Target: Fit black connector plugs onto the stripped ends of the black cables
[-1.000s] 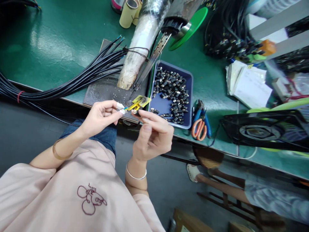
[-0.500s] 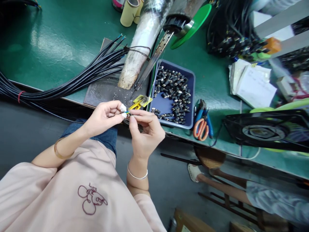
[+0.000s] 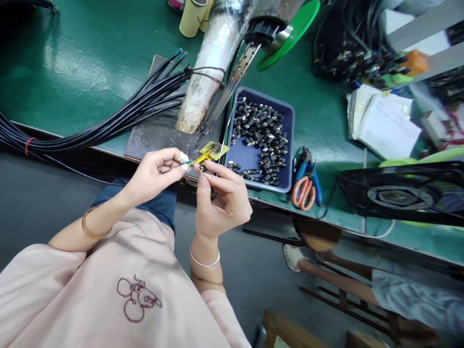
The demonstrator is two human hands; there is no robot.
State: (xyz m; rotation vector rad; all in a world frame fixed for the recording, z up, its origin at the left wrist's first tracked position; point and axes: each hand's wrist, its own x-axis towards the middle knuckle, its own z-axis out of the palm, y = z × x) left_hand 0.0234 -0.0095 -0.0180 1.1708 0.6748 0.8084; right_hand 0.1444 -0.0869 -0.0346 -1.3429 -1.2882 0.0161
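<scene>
Between thumb and index finger, my left hand [image 3: 155, 170] pinches the end of a thin cable, whose blue wire [image 3: 188, 163] shows at the tips. White wrapping covers those two fingertips. My right hand [image 3: 221, 195] is closed in a pinch just to the right; what lies between its fingers is too small to name. Behind both hands is a yellow holder [image 3: 213, 151] with a dark, dirty pad. Above it a soldering iron [image 3: 232, 89] points down toward the dark board [image 3: 145, 137]. A blue-grey tray [image 3: 292, 145] of small black connectors [image 3: 261, 121] stands right of my right hand.
A bundle of black cables [image 3: 108, 118] crosses the bench's left edge. A plastic-wrapped tube [image 3: 203, 82] slants over the board. Pliers [image 3: 304, 186] lie right of the tray, near a black fan [image 3: 402, 195] and papers [image 3: 387, 121]. Another person's leg [image 3: 337, 282] shows below the bench.
My right fingers have drawn slightly apart from the wire end and changed their pinch. My left hand keeps its grip and has barely moved. The view has shifted slightly.
</scene>
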